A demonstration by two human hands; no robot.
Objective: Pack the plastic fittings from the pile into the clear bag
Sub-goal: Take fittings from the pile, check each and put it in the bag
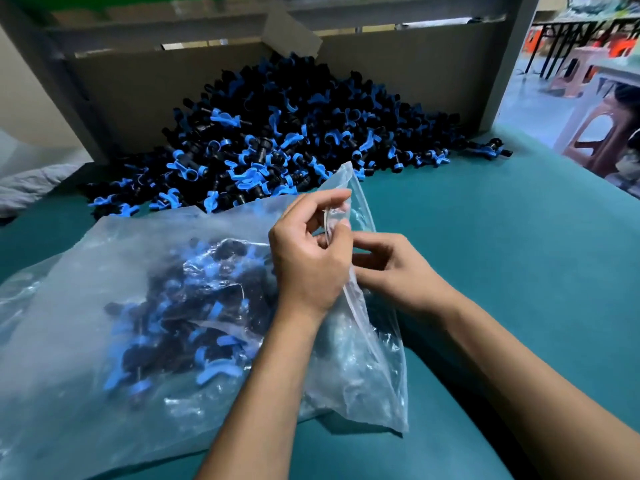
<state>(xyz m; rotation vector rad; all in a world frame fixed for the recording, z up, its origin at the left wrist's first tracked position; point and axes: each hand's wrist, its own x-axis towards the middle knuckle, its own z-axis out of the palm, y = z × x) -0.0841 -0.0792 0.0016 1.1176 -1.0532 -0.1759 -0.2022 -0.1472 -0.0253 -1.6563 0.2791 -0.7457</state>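
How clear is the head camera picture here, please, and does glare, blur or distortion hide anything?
Head view: wide-angle bending curves the cardboard wall; glare and creases on the clear bag soften the fittings inside; the pile is dim, its black parts merging; both hands, left hand and right hand, look sharp.

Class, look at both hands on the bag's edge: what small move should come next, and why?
Probably pull the edge apart. The left hand and right hand both pinch the clear bag at its mouth, which looks closed, while the pile still holds many fittings.
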